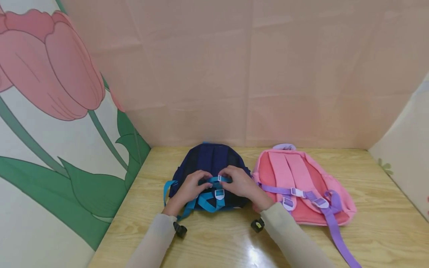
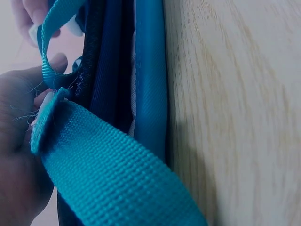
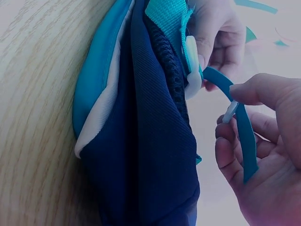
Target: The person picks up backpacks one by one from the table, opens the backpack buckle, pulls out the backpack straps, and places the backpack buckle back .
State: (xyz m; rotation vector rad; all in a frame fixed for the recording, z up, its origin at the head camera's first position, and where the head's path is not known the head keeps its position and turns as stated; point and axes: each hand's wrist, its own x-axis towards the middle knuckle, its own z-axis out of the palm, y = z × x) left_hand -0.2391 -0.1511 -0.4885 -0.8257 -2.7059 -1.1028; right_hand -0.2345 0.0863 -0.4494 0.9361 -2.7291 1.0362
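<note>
A navy backpack (image 1: pixel 213 154) lies with its straps upward on the wooden table. Across its middle runs a blue strap (image 3: pixel 246 141) with a white buckle (image 3: pixel 230 112). My right hand (image 3: pixel 273 141) pinches the strap at this buckle between thumb and fingers. The left hand (image 1: pixel 192 186) has curled fingers round the strap's other side; in the left wrist view that hand (image 2: pixel 21 136) is partly behind a wide blue strap (image 2: pixel 113 165). Lower on the backpack sits another white buckle (image 1: pixel 219 194).
Right of the navy backpack lies a pink backpack (image 1: pixel 330 182) with purple straps (image 1: pixel 338 234), one trailing to the table's front. Behind the table (image 1: pixel 221 238) hangs a plain pinkish sheet (image 1: pixel 201 74); a tulip-patterned sheet (image 1: pixel 30 137) stands at the left.
</note>
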